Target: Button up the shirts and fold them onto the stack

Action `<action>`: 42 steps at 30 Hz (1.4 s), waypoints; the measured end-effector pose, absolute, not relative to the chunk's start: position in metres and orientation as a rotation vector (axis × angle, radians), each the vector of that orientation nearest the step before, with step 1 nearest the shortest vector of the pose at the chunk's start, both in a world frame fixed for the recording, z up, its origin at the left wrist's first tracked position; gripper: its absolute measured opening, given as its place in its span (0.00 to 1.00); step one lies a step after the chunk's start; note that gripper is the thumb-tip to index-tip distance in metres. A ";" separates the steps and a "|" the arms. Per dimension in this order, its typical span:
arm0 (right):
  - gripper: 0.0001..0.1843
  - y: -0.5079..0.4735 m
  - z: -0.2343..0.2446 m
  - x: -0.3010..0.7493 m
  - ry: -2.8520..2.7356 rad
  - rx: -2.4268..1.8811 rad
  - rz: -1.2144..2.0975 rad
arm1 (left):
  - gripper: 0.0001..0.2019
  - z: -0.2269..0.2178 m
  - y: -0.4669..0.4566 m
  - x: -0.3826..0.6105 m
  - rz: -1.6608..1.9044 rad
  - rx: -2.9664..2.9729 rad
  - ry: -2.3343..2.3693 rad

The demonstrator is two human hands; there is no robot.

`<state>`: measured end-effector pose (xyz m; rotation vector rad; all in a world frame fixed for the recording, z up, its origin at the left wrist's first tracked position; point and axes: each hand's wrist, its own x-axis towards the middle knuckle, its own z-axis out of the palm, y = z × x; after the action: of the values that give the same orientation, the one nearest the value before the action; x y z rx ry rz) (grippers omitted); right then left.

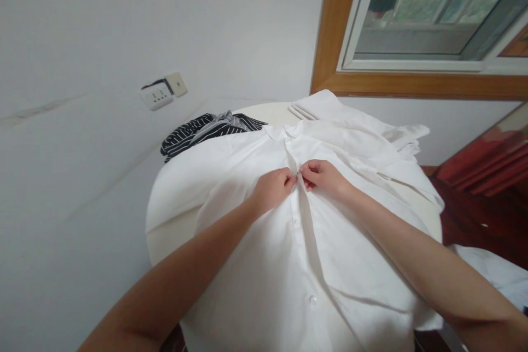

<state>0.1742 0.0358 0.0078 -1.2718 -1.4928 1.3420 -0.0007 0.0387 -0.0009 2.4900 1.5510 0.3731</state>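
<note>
A white button-up shirt (330, 264) lies spread front-up over a round white table (165, 236), collar toward the wall. My left hand (273, 188) is closed in a pinch on the left edge of the shirt's front placket, just below the collar. My right hand (324, 175) pinches the right edge of the placket at the same spot, fingertips nearly touching the left hand's. Small white buttons (312, 300) run down the placket toward me.
A black-and-white striped garment (206, 131) lies bunched at the table's far left, by the wall. A wall socket (159, 94) sits above it. A wood-framed window (412, 22) is at upper right; red-brown furniture (487, 165) stands to the right.
</note>
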 end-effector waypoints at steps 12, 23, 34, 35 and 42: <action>0.03 0.037 -0.011 0.176 -1.632 -1.310 1.299 | 0.12 0.000 0.045 -0.009 0.505 2.266 1.398; 0.03 0.035 -0.008 0.177 -1.649 -1.288 1.312 | 0.11 0.000 0.044 -0.007 0.521 2.237 1.394; 0.02 0.031 0.004 0.176 -1.597 -1.341 1.277 | 0.08 0.002 0.043 -0.007 0.541 2.337 1.338; 0.02 0.031 0.004 0.176 -1.597 -1.348 1.285 | 0.08 0.002 0.043 -0.007 0.542 2.327 1.340; 0.05 0.031 0.000 0.172 -1.565 -1.349 1.366 | 0.09 -0.003 0.047 -0.008 0.585 2.279 1.312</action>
<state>0.1718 0.0314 0.0001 -1.3490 -1.5649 1.3659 -0.0076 0.0474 -0.0033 2.2787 1.3118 0.5854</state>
